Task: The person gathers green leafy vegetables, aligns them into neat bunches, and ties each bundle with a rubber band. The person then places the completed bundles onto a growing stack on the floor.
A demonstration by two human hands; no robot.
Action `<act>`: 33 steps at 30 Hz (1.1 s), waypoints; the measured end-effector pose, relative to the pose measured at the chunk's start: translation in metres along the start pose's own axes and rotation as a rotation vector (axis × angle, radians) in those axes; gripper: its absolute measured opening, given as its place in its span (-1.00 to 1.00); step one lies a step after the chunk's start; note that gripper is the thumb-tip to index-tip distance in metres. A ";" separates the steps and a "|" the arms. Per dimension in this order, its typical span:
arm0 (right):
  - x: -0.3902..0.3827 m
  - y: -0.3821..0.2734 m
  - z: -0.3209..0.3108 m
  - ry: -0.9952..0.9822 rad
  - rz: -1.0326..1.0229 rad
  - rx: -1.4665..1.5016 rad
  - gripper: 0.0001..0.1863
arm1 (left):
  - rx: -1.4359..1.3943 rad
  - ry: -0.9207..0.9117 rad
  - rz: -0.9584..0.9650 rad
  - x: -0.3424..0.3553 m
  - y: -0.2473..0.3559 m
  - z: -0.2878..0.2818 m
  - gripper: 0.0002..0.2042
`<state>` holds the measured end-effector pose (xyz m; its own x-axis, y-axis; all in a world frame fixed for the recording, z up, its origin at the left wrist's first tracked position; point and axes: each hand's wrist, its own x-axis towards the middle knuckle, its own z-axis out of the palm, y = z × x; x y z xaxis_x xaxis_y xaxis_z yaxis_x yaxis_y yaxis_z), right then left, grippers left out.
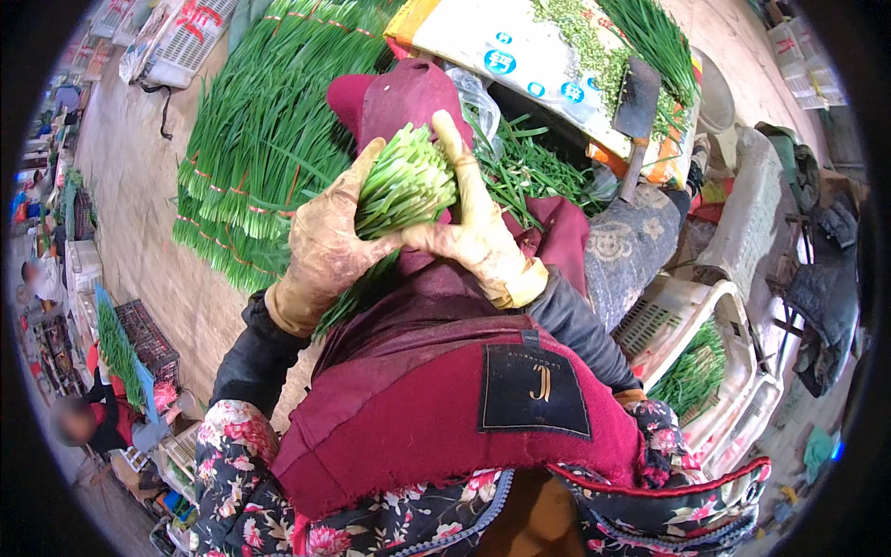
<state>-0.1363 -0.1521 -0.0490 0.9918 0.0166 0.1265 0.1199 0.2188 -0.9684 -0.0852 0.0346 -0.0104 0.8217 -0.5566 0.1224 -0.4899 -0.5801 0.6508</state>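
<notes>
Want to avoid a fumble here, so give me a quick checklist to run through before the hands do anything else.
1. Green bundle held from both sides: ok, left hand and right hand are on it.
2. Hands covered: ok, both wear yellowish gloves.
3. Cleaver apart from the hands: ok, it lies at upper right.
4. Space around the right hand free of loose greens: not ok, they lie just beyond it.
5. Band around the green bundle: cannot tell, the hands cover much of it.
6. Left hand clear of the banded bundles: cannot tell, they overlap in this view.
</notes>
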 end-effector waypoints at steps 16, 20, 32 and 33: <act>0.015 0.027 0.006 0.329 0.124 0.216 -0.08 | -0.276 -0.526 -0.154 0.000 -0.034 -0.037 0.13; 0.014 0.028 0.009 0.302 0.044 0.021 -0.02 | -0.171 -0.439 -0.220 -0.017 -0.017 -0.029 0.12; 0.072 -0.035 -0.007 0.211 -0.132 -0.051 -0.31 | -0.647 0.090 -0.319 -0.016 -0.015 -0.065 -0.30; 0.071 -0.042 -0.005 0.183 -0.109 -0.042 -0.43 | -0.658 0.113 -0.346 -0.013 -0.008 -0.071 -0.32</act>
<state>-0.0710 -0.1647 -0.0006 0.9638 -0.1832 0.1939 0.2251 0.1687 -0.9596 -0.0711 0.0886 0.0361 0.9393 -0.3225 -0.1173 0.0477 -0.2158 0.9753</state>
